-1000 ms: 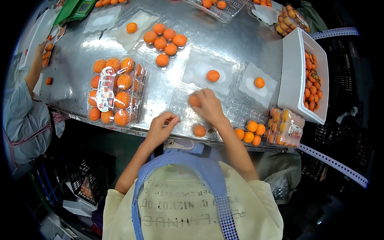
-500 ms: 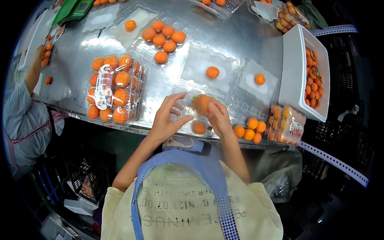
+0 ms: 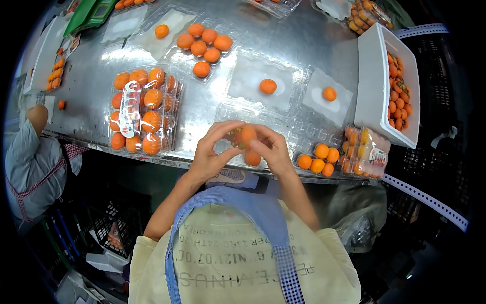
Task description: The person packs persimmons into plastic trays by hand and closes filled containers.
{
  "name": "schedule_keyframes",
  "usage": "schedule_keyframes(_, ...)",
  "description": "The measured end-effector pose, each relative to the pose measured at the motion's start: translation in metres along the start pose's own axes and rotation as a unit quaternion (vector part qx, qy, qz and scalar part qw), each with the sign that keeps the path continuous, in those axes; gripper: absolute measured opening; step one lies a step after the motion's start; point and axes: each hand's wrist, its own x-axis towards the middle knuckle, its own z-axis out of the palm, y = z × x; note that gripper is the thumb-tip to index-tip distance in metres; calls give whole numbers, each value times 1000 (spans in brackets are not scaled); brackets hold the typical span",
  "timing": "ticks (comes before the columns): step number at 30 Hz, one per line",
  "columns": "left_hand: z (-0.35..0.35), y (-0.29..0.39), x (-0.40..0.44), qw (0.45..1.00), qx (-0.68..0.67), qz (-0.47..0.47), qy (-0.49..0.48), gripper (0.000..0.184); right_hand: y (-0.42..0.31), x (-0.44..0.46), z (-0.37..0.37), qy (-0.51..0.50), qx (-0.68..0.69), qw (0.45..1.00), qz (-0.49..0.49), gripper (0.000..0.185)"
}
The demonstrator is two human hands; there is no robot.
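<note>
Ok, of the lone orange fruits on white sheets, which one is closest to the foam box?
The rightmost lone fruit, on the slanted white sheet just left of the foam box; the others lie farther left.

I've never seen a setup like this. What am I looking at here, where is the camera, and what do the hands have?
There is no robot here: a person works with two bare hands. All the pictures come from one camera worn on the person's head, looking forward and down.

On the metal table lie clear trays with loose orange fruit, a labelled full pack on the left, and a white box of fruit on the right.

The right hand holds an orange fruit between thumb and fingers. The left hand curls close beside it; whether it touches the fruit is unclear. At the far left is another person's sleeve.
</note>
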Motion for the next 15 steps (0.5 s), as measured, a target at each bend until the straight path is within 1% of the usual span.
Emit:
schedule_keyframes(2, 1, 0, -1, 1000, -7, -6, 1, 48, 1, 1, 1, 2, 4, 1000, -3, 41)
schedule_keyframes(5, 0, -2, 0, 1000, 2, -12, -26, 59, 11, 2, -8, 18, 41, 999, 18, 39)
schedule_keyframes(6, 1, -1, 0, 999, -6, -31, -8, 60, 15, 2, -14, 27, 57, 998, 29, 39)
schedule_keyframes(8, 2, 3, 0, 997, -25, -67, 25, 60, 8, 0, -45, 115, 1, 993, 25, 38)
schedule_keyframes(9, 0, -2, 0, 995, -18, -89, 35, 59, -3, 0, -71, 199, -76, 976, 34, 36)
schedule_keyframes(10, -5, -11, -2, 993, -12, -112, 46, 58, -27, -2, -99, 269, -4, 963, -25, 36)
schedule_keyframes(11, -9, -20, -6, 989, -5, -137, 57, 57, -51, -4, -128, 328, 59, 938, -94, 36)
schedule_keyframes(12, -11, -26, -8, 985, -8, -157, 74, 48, -62, -9, -175, 320, 235, 889, -227, 39)
schedule_keyframes(13, -13, -32, -11, 983, -4, -166, 78, 47, -88, -17, -192, 323, 240, 876, -265, 40)
schedule_keyframes(15, -16, -43, -13, 980, 5, -180, 87, 45, -115, -22, -187, 351, 152, 883, -270, 41)
